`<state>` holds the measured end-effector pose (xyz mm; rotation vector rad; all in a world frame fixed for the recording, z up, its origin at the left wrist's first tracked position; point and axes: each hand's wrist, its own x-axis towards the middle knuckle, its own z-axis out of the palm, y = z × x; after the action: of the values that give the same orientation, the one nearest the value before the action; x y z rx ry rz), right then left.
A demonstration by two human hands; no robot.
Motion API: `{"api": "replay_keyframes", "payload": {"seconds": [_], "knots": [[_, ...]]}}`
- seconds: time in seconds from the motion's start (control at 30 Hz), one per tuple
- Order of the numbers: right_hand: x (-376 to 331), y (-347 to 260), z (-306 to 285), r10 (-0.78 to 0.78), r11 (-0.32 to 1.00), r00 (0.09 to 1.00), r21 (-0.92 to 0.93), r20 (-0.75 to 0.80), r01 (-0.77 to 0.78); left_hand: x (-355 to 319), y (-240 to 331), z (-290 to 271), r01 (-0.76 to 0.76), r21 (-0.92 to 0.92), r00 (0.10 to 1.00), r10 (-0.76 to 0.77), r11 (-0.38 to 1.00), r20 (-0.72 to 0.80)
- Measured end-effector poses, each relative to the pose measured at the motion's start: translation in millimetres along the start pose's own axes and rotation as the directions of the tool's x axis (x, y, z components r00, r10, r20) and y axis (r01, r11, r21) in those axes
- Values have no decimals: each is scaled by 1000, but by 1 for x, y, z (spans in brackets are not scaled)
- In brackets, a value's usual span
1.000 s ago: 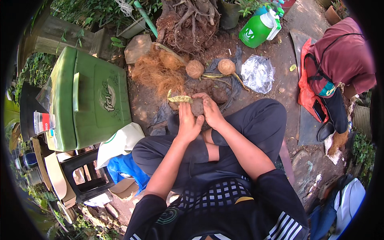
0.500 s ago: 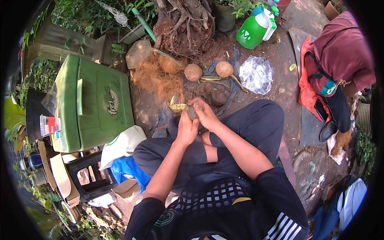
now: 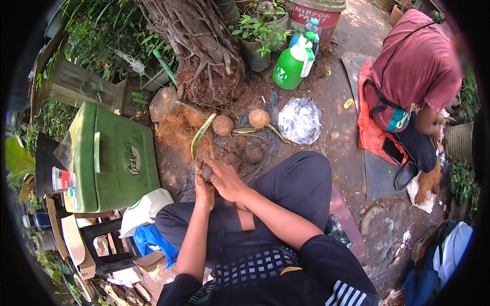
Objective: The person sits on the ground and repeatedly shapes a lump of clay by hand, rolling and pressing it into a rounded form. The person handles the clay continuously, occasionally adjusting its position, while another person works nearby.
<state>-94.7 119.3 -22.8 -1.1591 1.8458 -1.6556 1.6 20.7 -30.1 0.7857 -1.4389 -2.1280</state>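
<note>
Over my crossed legs, both hands are closed around a dark lump of soil. A long green leaf with yellow edges, like a snake plant's, rises from it, curving up and away. My left hand cups the lump from below and the left. The fingers of my right hand press over its top and right side. Just beyond lie loose soil clumps, a heap of brown coconut fibre and two fibre-wrapped balls, one on the left and one on the right.
A green cooler box stands at my left. Ahead are a tree trunk, a green spray bottle and a clear plastic bag. At the right, another person sits on a mat.
The leaf, pointing left and foreshortened before, now stands up lengthwise. My right fingers have shifted over the soil lump. The whole view has swung, and the other person shows more fully.
</note>
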Motion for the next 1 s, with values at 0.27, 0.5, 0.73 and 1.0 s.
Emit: {"api": "replay_keyframes", "payload": {"seconds": [0.27, 0.5, 0.73, 1.0], "knots": [[2, 2, 1, 36, 994, 967, 106, -253, -10, 4, 5, 22, 36, -7, 962, -37, 999, -270], [11, 28, 3, 189, 921, 860, 390, -474, 13, -4, 9, 58, 64, 150, 965, -23, 987, -260], [9, 34, 19, 469, 613, 875, 758, -121, -223, -16, 9, 59, -322, 649, 916, 400, 689, 30], [-23, 24, 27, 496, 259, 868, 951, 18, -168, 0, 6, 50, -194, 889, 910, 414, 414, 6]]}}
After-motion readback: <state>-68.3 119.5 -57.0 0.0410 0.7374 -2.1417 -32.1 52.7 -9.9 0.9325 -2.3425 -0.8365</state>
